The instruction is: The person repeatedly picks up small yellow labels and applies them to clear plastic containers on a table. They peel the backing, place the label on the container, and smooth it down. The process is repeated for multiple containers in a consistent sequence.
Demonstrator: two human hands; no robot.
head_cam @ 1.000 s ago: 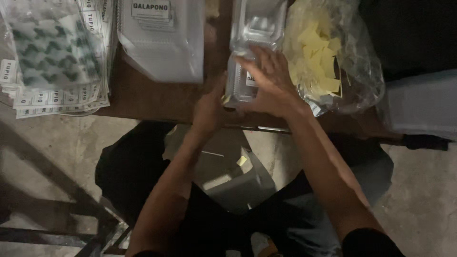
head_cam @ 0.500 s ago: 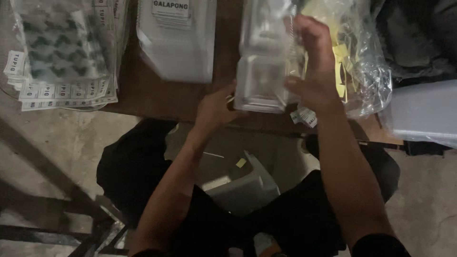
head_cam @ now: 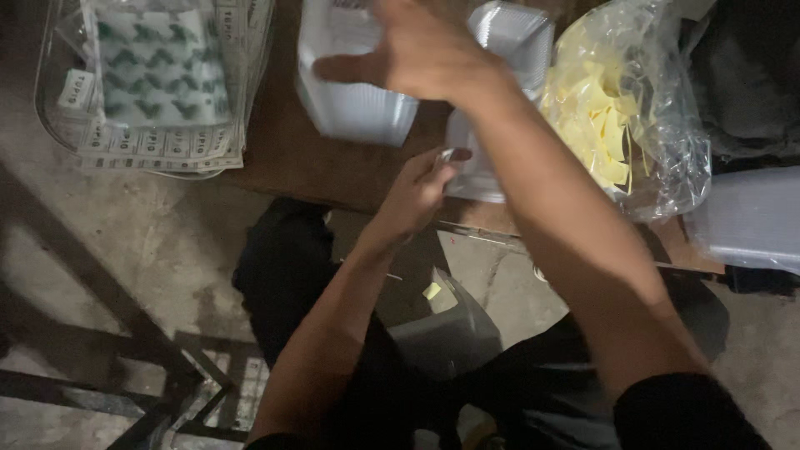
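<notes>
Here the left hand [head_cam: 421, 187] pinches the near edge of a clear moulded plastic tray [head_cam: 500, 100] lying on the brown wooden table [head_cam: 292, 158], thumb and fingers closed on its thin rim. The right hand [head_cam: 412, 52] hovers above with fingers spread and nothing in it, over a white glossy pouch [head_cam: 354, 108]. Just right of the tray sits a crinkled clear bag of pale yellow slips [head_cam: 612, 117]. Far left, a clear bag holds green-patterned packets [head_cam: 154, 62] edged with small white rectangular labels.
</notes>
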